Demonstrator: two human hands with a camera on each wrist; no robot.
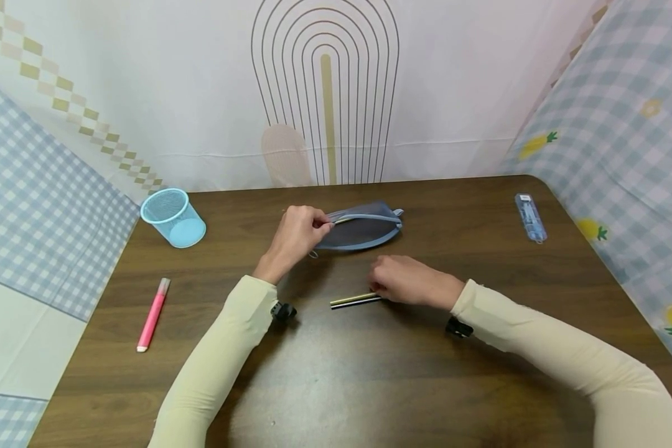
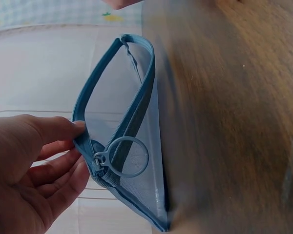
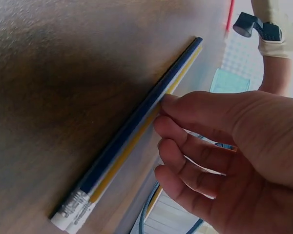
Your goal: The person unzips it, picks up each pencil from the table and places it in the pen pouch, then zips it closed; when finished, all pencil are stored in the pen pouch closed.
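My left hand (image 1: 299,236) pinches the edge of a blue mesh zipper pouch (image 1: 364,233) between thumb and fingers. The pouch's mouth gapes, and a ring-shaped zipper pull (image 2: 129,157) hangs by the pinched end. Through the mesh, a thin yellow strip (image 1: 343,220) shows near that hand. In front of the pouch, two pencils lie side by side: a dark blue pencil (image 3: 136,119) and a yellow pencil (image 3: 122,163), both with white erasers. My right hand (image 1: 406,280) has its thumb and index fingertips at the middle of the yellow pencil, its other fingers curled.
A light blue mesh pen cup (image 1: 173,218) stands at the back left, with a pink marker (image 1: 154,315) nearer the front. At the far right lies a small blue translucent case (image 1: 530,218). Patterned cloth (image 1: 201,93) borders the table's back and sides.
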